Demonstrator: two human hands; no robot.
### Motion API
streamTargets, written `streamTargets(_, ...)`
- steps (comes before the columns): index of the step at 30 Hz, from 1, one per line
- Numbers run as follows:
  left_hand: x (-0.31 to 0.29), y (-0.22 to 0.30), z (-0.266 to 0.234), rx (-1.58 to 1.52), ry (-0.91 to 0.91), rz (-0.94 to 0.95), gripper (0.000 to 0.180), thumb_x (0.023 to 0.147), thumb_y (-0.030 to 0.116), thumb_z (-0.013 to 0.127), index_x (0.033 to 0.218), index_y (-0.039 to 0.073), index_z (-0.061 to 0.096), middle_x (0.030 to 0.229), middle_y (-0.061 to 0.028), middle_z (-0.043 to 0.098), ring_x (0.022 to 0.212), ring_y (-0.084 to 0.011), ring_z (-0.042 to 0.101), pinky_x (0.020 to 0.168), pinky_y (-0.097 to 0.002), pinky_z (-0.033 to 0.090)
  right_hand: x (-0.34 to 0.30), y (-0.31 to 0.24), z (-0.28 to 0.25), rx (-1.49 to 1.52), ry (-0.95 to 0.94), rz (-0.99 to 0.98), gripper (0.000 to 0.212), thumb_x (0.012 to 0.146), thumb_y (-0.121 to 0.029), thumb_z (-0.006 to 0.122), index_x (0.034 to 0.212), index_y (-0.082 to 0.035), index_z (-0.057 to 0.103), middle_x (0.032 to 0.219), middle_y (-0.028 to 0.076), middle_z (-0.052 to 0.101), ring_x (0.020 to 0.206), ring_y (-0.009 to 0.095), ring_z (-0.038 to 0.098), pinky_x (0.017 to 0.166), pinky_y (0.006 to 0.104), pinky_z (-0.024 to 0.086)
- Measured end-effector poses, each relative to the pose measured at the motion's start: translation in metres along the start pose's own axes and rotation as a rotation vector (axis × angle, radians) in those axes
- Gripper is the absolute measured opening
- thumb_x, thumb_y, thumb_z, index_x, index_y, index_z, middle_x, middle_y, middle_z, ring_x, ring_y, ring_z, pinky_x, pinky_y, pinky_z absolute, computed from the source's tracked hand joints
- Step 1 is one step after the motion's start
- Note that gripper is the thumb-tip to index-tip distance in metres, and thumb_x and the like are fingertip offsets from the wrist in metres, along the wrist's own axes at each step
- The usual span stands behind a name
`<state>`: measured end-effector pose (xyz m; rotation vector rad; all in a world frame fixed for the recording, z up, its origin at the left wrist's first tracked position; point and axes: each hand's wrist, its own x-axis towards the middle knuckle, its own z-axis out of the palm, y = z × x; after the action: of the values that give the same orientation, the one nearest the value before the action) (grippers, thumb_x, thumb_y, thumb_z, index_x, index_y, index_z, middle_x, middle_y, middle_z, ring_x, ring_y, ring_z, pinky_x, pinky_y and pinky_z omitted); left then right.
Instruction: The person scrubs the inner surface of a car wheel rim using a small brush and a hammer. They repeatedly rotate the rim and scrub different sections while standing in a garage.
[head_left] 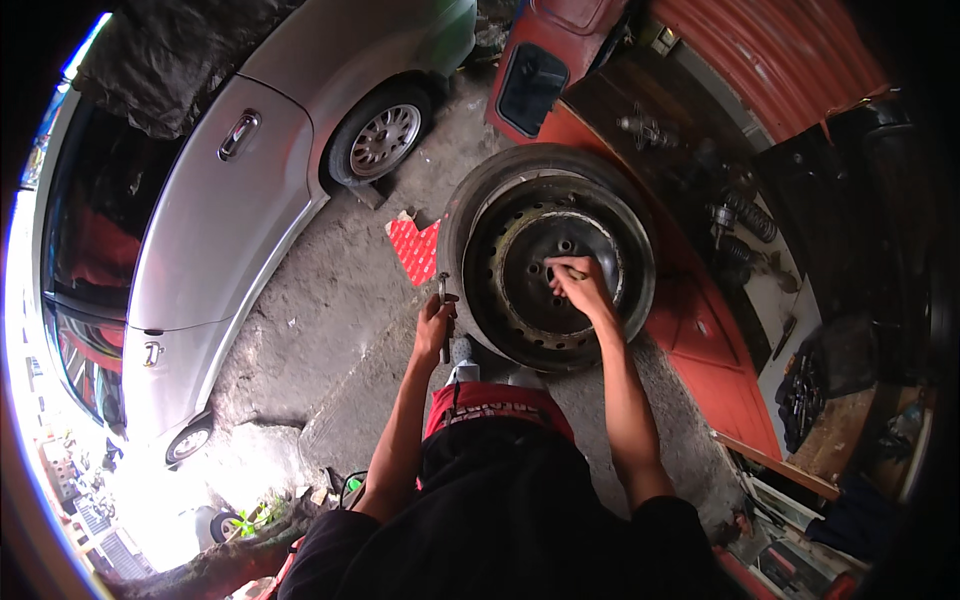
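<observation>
A black steel wheel rim [515, 300] with its tire [462, 235] stands in front of me, with several round holes about its hub. My right hand [578, 280] is over the hub, its fingers drawn together near the center hole; whatever they pinch is too small to make out. Just left of the tire, my left hand [435, 322] is wrapped round a slim metal tool [444, 285] held upright. A small head shows at its top end, and its shaft sticks out below the fist. The tool's exact kind is unclear.
A silver car [240, 190] fills the left side. Red patterned cardboard [414, 250] lies on the concrete floor [330, 300] beside the tire. At right, a red panel [700, 330] borders a bench with coil springs [750, 215] and dark tools [803, 395].
</observation>
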<state>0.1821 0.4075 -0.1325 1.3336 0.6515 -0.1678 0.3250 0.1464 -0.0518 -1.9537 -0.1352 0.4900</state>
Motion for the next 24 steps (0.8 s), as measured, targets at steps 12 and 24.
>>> streamTargets(12, -0.017, 0.006, 0.006, -0.067, -0.01, -0.016, 0.015, 0.095, 0.017, 0.056, 0.101, 0.004, 0.06, 0.074, -0.0006, 0.053, 0.056, -0.0087, 0.048, 0.05, -0.0266, 0.037, -0.003, 0.026, -0.011, 0.36, -0.13, 0.007, 0.024, 0.101, -0.013, 0.056, 0.118, -0.006, 0.072, 0.077, 0.004, 0.069, 0.064, 0.007, 0.06, 0.058, 0.0212, 0.047)
streamTargets(24, -0.029, -0.014, -0.007, -0.07, 0.043, -0.049, 0.022, 0.096, 0.019, 0.055, 0.11, 0.004, 0.063, 0.076, -0.0001, 0.055, 0.056, -0.0092, 0.051, 0.051, -0.026, 0.04, 0.008, 0.019, -0.014, 0.336, -0.205, 0.071, 0.024, 0.1, -0.012, 0.056, 0.115, -0.004, 0.073, 0.078, 0.006, 0.069, 0.065, 0.008, 0.061, 0.06, 0.0222, 0.048)
